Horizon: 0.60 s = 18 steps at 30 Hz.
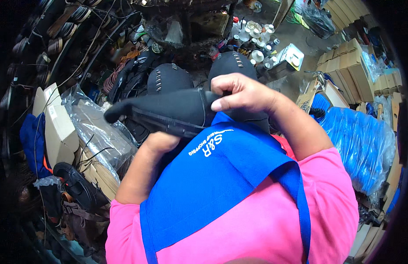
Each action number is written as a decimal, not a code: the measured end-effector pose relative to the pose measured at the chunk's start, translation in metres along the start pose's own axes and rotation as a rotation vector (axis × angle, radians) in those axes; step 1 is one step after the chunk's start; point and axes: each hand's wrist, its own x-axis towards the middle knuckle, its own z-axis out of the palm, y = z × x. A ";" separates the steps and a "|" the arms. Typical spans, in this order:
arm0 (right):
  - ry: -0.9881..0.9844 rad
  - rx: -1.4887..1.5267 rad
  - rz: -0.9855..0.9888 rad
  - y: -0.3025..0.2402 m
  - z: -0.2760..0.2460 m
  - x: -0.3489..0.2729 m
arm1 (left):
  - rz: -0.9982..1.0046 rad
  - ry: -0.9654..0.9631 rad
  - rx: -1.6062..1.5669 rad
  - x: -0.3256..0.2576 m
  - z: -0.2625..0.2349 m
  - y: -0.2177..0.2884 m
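Observation:
A black shoe-like piece (171, 108) lies crosswise above my lap, narrowing to a blurred tip at the left. It has a seam along its lower side and a band near its wide right end. My right hand (239, 91) is closed on that right end, with thumb and forefinger curled together at its edge. Against the underside is my left hand (162, 141), its fingers hidden beneath the piece. My knees in black, slit trousers (169, 79) show just beyond, and a blue apron (199, 176) covers my front.
Racks of shoes (56, 44) line the far left. Cardboard (61, 123) and clear plastic wrap (98, 127) lie at my left, near a black shoe (78, 185). Several bottles (252, 37) stand ahead on the right. Cartons (349, 70) and a blue plastic-wrapped bundle (358, 145) fill the right side.

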 end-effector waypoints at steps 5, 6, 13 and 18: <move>-0.052 0.132 0.087 -0.016 -0.018 0.003 | -0.243 -0.325 -0.099 0.014 0.003 0.045; -0.044 0.121 0.101 -0.016 -0.023 0.005 | -0.192 -0.285 -0.156 0.018 0.005 0.048; -0.015 0.137 0.072 -0.011 -0.024 0.009 | -0.259 -0.406 -0.519 0.051 0.002 0.027; -0.005 0.060 0.140 -0.036 -0.018 -0.002 | -0.325 -0.400 -0.149 0.039 0.008 0.042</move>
